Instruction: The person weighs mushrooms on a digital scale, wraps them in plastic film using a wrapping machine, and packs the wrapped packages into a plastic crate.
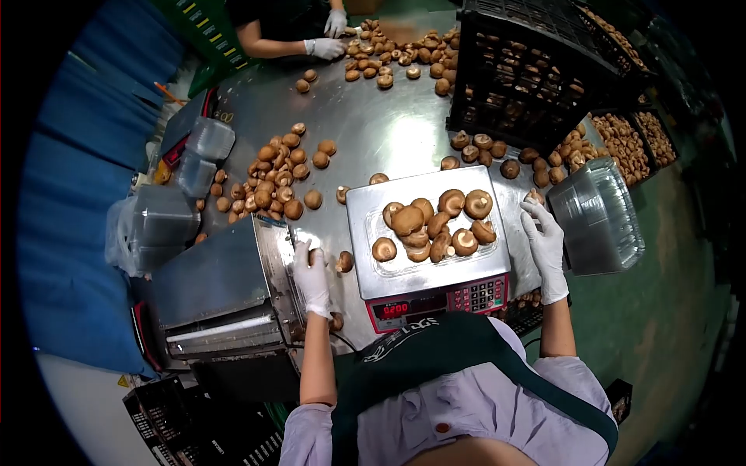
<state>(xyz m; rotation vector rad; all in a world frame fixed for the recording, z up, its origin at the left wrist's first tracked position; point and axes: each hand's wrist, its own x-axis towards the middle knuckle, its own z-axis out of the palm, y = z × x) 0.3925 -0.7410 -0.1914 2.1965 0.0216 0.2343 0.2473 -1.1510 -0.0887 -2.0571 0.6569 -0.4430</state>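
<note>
A tray of brown mushrooms [408,220] rests on the steel platform of a scale [371,203], whose red display reads 0.200. My left hand [312,286], in a white glove, is left of the scale, beside a steel machine. Its fingers are closed round a mushroom [315,255] that is partly hidden. Another mushroom [344,262] lies between that hand and the scale. To the right of the scale, my gloved right hand [544,252] has its fingertips on a mushroom [535,196], close to a stack of clear plastic trays [598,217].
Loose mushrooms [268,175] lie in a pile at left. A black crate [521,78] of mushrooms stands at the back right. The steel machine [225,272] borders my left arm. Across the table [311,109], a co-worker's gloved hands [325,48] touch more mushrooms. Clear containers [163,221] stand at far left.
</note>
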